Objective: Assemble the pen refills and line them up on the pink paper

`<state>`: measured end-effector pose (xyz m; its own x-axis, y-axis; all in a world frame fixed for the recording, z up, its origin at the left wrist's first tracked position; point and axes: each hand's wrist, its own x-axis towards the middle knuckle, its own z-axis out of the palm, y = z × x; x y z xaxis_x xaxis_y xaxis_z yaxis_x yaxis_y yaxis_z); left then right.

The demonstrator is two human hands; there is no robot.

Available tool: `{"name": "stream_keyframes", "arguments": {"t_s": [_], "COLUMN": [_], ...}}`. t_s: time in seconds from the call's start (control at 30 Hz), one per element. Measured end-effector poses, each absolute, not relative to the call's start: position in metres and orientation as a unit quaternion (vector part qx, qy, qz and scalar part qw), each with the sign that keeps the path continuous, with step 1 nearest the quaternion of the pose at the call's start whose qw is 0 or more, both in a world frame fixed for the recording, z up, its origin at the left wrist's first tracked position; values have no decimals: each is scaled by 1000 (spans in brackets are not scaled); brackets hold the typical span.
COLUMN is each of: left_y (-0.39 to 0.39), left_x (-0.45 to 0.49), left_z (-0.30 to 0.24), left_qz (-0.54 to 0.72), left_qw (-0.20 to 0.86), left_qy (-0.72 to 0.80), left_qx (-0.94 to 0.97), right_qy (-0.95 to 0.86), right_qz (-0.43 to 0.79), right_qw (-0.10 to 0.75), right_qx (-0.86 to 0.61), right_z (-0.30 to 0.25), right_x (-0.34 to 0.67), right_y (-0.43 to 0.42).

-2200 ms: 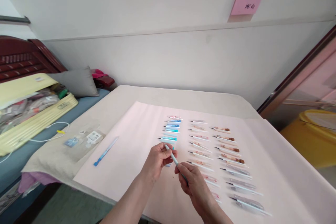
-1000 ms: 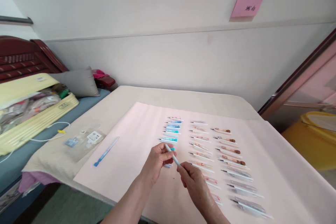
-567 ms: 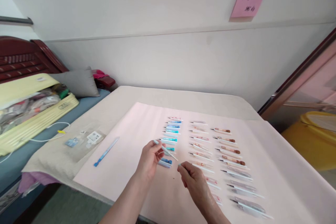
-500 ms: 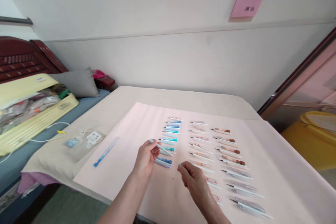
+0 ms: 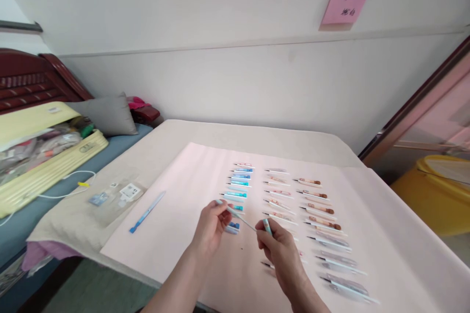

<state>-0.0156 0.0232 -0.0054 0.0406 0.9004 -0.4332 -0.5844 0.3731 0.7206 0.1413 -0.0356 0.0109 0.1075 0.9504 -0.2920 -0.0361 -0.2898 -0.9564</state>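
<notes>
In my left hand [image 5: 210,225], thumb and fingers pinch a slim pale-blue pen [image 5: 238,216], tilted down toward the right. My right hand [image 5: 281,247] is closed around a short teal-and-white pen cap [image 5: 267,226], and its fingertips meet the thin end of the pen. Whether they grip that end is hard to make out. Just behind the hands lies a column of blue and teal pens [image 5: 238,194]; the nearest blue pen [image 5: 233,226] is partly covered by my left hand. My right hand overlaps the near part of the middle column of pink-patterned pens [image 5: 279,193].
Brown-topped pens [image 5: 321,195] and greyish pens [image 5: 341,283] form a right column on the pink sheet [image 5: 176,190]. Left are a single blue pen [image 5: 147,212] and clear plastic packaging [image 5: 121,200]. A yellow box [image 5: 81,146] sits beyond, a yellow bin [image 5: 429,195] at right.
My right hand has risen and turned, bringing the teal cap into view and its fingertips to the pen's end. My left hand has shifted slightly right with the pen.
</notes>
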Motion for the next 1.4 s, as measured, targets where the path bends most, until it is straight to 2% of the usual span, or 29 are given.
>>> {"name": "stream_keyframes", "arguments": {"t_s": [0.2,0.47,0.73,0.87,0.93,1.03,1.17,1.27,1.4], "left_y": [40,3,-3,17,32,53,63,63,63], "left_x": [-39,8,12,-13,-37,-71,-87,-87,-96], "left_z": [-8,3,3,5,6,5,1,3,8], "left_qz": [599,451,470,529,570,642,611,604,613], "left_qw": [642,775,771,725,692,612,629,638,585], "left_qy": [469,399,393,426,430,456,478,473,494], "left_qx": [95,190,172,120,104,77,54,72,192], "right_qy": [-306,-348,-343,-339,-367,-462,-564,-578,-570], "right_qz": [570,569,571,551,519,460,402,386,382], "right_qw": [517,502,509,512,496,413,319,301,306], "right_qx": [-561,-550,-546,-565,-592,-636,-646,-653,-659], "right_z": [23,2,-1,13,19,21,16,13,11], "right_x": [154,140,140,145,152,168,184,186,178], "right_y": [-36,-34,-35,-35,-33,-28,-24,-25,-27]}}
